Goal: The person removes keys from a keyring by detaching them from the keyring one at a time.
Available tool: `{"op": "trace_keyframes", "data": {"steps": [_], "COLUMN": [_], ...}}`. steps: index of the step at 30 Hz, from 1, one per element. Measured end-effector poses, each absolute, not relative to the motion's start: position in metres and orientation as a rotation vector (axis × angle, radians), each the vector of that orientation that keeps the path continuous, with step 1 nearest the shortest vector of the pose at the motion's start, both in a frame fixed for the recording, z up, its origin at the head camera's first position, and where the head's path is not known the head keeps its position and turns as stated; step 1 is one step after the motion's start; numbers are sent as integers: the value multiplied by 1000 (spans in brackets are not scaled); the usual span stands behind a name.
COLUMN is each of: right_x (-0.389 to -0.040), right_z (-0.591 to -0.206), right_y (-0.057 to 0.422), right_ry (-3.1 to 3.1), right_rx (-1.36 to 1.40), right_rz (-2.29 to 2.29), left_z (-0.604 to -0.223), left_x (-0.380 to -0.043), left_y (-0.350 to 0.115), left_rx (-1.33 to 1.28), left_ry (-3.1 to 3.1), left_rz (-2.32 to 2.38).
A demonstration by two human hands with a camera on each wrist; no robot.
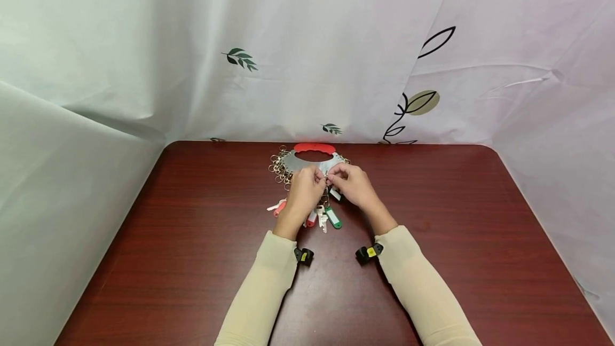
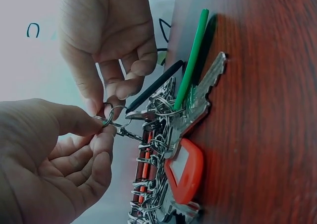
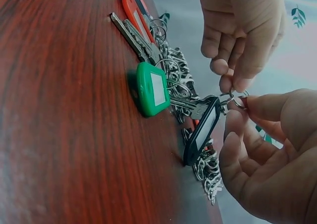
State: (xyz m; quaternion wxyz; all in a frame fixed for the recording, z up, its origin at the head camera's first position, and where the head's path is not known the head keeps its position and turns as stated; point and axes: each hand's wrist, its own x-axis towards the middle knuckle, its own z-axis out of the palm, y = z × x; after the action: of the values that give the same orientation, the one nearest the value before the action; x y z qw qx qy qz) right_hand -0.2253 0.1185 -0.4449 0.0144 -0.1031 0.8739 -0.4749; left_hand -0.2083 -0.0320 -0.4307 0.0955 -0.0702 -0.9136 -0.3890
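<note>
My left hand [image 1: 306, 188] and right hand [image 1: 355, 183] meet at the front edge of a silver metal key holder plate [image 1: 292, 163] with a red handle [image 1: 314, 148]. Between thumb and fingers, each hand pinches small metal key rings [image 3: 239, 101]; which ring belongs to which hand is hard to tell. A small snap hook [image 2: 130, 134] runs from there toward the holder. Close to the fingertips hangs a black key tag [image 3: 202, 132] with a key. A green key tag [image 3: 152, 89], a red key tag [image 2: 185, 170] and several keys [image 1: 323, 220] lie nearby.
Many snap hooks with rings [image 1: 280, 167] line the holder's left side. Another red tag [image 1: 280, 207] with a key lies left of my left wrist. The dark red wooden table [image 1: 192, 260] meets a white patterned cloth [image 1: 269, 95] at its far edge.
</note>
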Motion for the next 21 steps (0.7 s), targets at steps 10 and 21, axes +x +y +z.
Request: {"op": "trace_keyframes", "data": {"steps": [10, 21], "right_x": [-226, -226], "right_z": [-446, -447], "right_y": [118, 117], "right_ry": [2741, 2776], "right_rx": [-341, -398], "right_rz": [-1466, -1464], "left_z": [-429, -429], "left_x": [-207, -208], "left_y": [-32, -31], "left_rx": [-202, -174], "left_ry": [-2715, -2720], "left_rz": [-1155, -1157]}}
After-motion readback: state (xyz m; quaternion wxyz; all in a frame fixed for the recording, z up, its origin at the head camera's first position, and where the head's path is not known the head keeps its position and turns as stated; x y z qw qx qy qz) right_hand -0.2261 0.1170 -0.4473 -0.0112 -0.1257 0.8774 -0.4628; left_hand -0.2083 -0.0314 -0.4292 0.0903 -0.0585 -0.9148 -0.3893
